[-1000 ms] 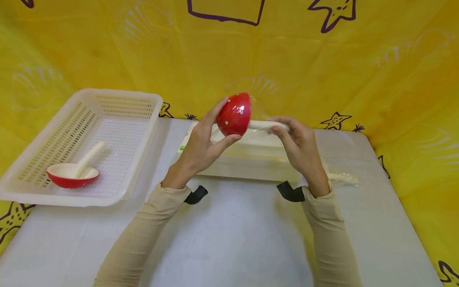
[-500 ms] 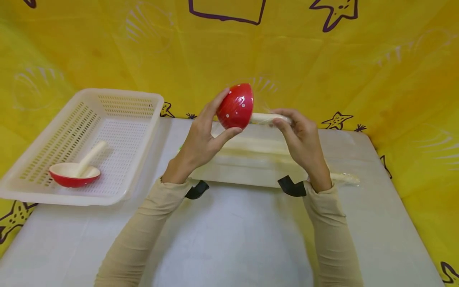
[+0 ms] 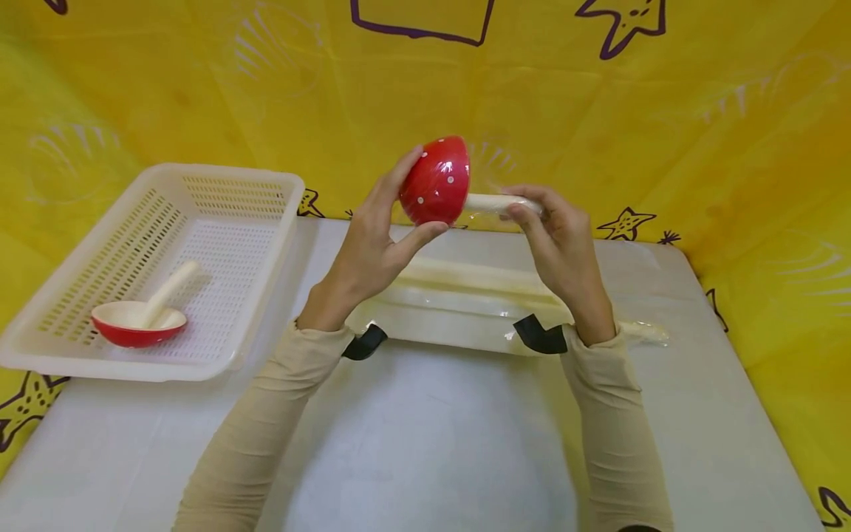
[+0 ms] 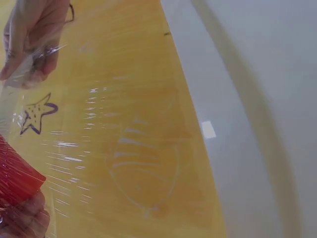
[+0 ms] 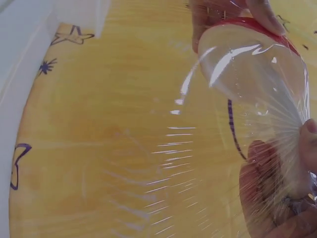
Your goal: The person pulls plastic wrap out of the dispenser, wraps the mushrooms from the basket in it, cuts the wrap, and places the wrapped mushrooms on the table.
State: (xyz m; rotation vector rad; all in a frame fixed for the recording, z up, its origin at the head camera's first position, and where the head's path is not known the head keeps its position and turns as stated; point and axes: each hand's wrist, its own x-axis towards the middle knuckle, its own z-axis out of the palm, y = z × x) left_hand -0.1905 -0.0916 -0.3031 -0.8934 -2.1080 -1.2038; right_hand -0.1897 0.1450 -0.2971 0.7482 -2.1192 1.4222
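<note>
In the head view, a ladle (image 3: 435, 181) with a red, white-dotted bowl and a cream handle is held up level above the table. My left hand (image 3: 368, 247) grips the outside of the bowl between fingers and thumb. My right hand (image 3: 565, 240) pinches the handle's end. Clear cling film (image 5: 168, 148) covers the bowl's cream inside and gathers in creases at the handle in the right wrist view. The left wrist view shows a stretched sheet of this film (image 4: 69, 144) across the scene. Below the hands lies a long cream box (image 3: 459, 299), partly hidden by the arms.
A white slotted basket (image 3: 266, 273) stands at left with another red and cream ladle (image 3: 138, 332) inside. Right of my right wrist, a film-wrapped cream handle (image 3: 645, 332) lies on the white-covered table (image 3: 432, 443). A yellow patterned cloth (image 3: 372, 89) hangs behind.
Both hands have raised the ladle, keeping their grips on bowl and handle. The long cream box now shows a little lower and nearer to me.
</note>
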